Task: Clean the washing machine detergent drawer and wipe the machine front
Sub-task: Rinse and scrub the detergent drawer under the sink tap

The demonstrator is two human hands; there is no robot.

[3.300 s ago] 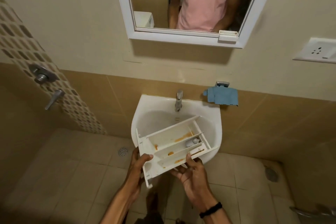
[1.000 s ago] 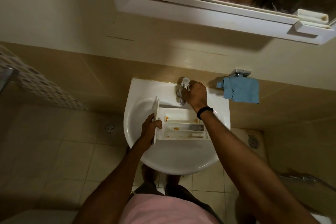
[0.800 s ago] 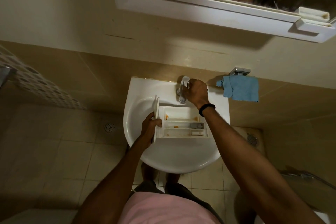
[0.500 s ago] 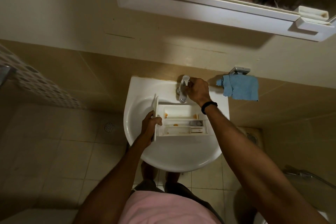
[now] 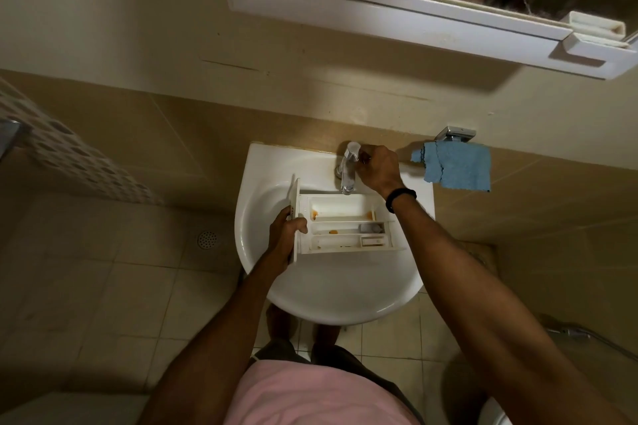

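The white detergent drawer (image 5: 341, 224) lies level over the white basin (image 5: 331, 290), its compartments facing up with orange residue spots inside. My left hand (image 5: 286, 238) grips the drawer's front panel at its left end. My right hand (image 5: 378, 167) is curled round the handle of the chrome tap (image 5: 348, 169) at the basin's back, and the spout ends just above the drawer's far compartment. I cannot see any water running.
A blue cloth (image 5: 457, 166) hangs from a chrome holder (image 5: 455, 134) on the wall right of the basin. A white-framed mirror (image 5: 414, 0) is above. A floor drain (image 5: 207, 240) sits in the tiles to the left.
Since three seconds ago I have stepped up to the basin; my right hand left the drawer and took the tap handle. Over the last second the drawer stays under the spout.
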